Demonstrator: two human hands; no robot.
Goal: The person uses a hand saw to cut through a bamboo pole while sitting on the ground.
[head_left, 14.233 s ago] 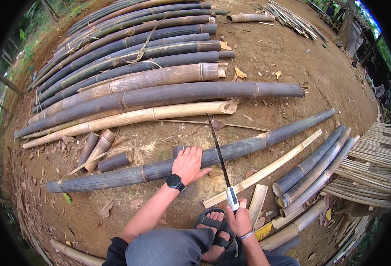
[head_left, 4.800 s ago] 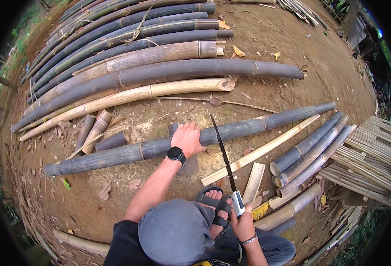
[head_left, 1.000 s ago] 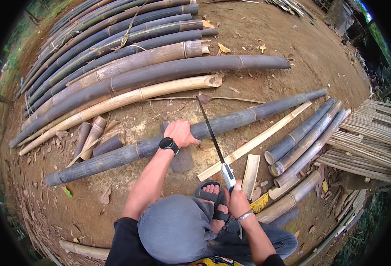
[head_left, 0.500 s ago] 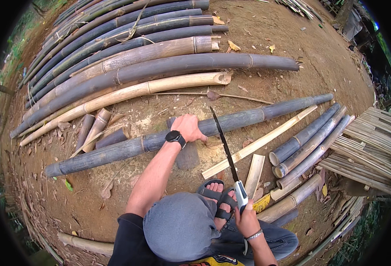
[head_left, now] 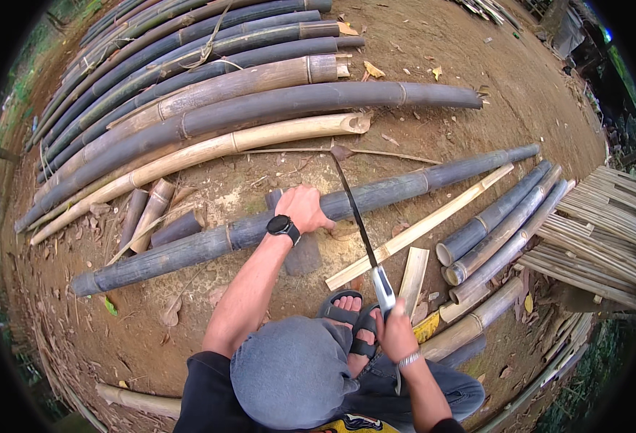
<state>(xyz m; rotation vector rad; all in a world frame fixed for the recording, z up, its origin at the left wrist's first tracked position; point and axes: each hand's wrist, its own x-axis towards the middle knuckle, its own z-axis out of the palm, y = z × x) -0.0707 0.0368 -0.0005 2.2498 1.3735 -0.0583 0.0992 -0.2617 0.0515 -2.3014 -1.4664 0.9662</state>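
Note:
A long dark bamboo pole [head_left: 397, 190] slants across the ground in front of me, resting over a short dark bamboo piece [head_left: 303, 255]. My left hand [head_left: 306, 207] is clasped over the pole near its middle, with a black watch on the wrist. In my right hand [head_left: 397, 333] is the handle of a pruning saw [head_left: 384, 287]. Its long dark blade points away from me and crosses the pole just right of my left hand. From above, I cannot tell whether the teeth touch the bamboo. My right fingers are slightly blurred.
Long bamboo poles [head_left: 275, 101] lie stacked at the far left. Short offcuts [head_left: 145, 213] sit beyond the pole's left end. Pale split bamboo [head_left: 433, 222], cut lengths [head_left: 495, 220] and a slat pile [head_left: 585, 238] lie right. My sandalled feet [head_left: 350, 317] are close to the saw handle.
My right hand and the saw have moved forward, away from me, and the blade reaches farther past the pole. My left hand stays in place on the pole.

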